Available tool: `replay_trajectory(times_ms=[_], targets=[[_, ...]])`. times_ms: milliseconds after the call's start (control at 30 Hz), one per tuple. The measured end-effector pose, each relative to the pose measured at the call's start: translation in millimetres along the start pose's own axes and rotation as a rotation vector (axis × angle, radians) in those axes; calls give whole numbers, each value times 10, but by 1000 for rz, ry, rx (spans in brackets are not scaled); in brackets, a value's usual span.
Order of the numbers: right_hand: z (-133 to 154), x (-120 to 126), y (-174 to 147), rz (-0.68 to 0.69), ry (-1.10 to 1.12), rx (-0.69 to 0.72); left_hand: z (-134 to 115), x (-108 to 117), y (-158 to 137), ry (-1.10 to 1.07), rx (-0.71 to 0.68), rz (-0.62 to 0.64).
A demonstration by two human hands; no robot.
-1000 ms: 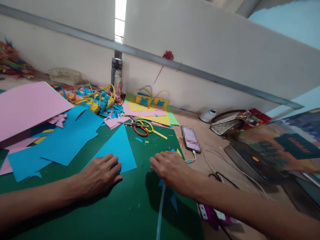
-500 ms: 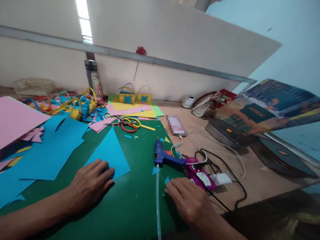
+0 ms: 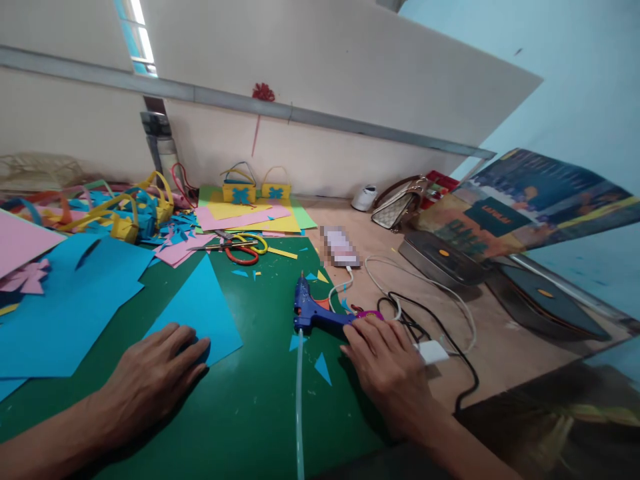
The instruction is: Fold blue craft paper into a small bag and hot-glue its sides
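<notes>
My left hand [image 3: 159, 373] lies on the lower edge of a blue paper triangle [image 3: 207, 310], fingers stretched out and slightly bent, gripping nothing. My right hand [image 3: 387, 360] is over the purple power strip [image 3: 371, 315], fingers reaching forward at the end of a blue glue gun's [image 3: 320, 315] handle; whether they touch it I cannot tell. A clear glue stick [image 3: 300, 407] runs from the gun's back toward me. Small blue paper scraps [image 3: 323, 369] lie beside the gun. Most of the power strip is hidden under my right hand.
Scissors [image 3: 245, 248] with red and yellow handles lie beyond the triangle. Blue sheets [image 3: 85, 300] and a heap of paper pieces fill the left. Two small yellow paper bags [image 3: 239, 193] stand at the back. A phone [image 3: 340, 247], cables [image 3: 450, 337] and dark cases [image 3: 440, 257] lie right.
My right hand has moved forward and right from the green surface onto the power strip by the gun's handle. My left hand stays on the blue triangle. The view has shifted slightly right.
</notes>
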State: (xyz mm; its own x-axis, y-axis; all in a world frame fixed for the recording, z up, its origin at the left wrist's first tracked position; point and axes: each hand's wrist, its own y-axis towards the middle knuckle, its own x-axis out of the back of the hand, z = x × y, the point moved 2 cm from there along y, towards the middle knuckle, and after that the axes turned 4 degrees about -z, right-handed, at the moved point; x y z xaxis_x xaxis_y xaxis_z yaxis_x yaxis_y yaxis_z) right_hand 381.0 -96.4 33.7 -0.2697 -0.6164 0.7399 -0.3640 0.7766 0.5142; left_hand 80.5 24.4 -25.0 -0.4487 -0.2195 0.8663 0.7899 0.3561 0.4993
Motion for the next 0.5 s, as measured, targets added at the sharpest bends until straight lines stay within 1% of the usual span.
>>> replay_trajectory(times_ms=[67, 167, 233, 433, 500], targets=[[-13, -82, 108, 128, -22, -6, 1, -1, 5, -5, 3, -1], [-33, -217, 251, 371, -27, -43, 3, -15, -3, -23, 23, 7], [-48, -255, 332, 472, -13, -66, 3, -32, -19, -42, 48, 19], [-119, -153, 676, 560, -14, -76, 2, -63, -48, -85, 91, 17], [-167, -178, 821, 581, -21, -102, 6, -64, -43, -90, 94, 12]])
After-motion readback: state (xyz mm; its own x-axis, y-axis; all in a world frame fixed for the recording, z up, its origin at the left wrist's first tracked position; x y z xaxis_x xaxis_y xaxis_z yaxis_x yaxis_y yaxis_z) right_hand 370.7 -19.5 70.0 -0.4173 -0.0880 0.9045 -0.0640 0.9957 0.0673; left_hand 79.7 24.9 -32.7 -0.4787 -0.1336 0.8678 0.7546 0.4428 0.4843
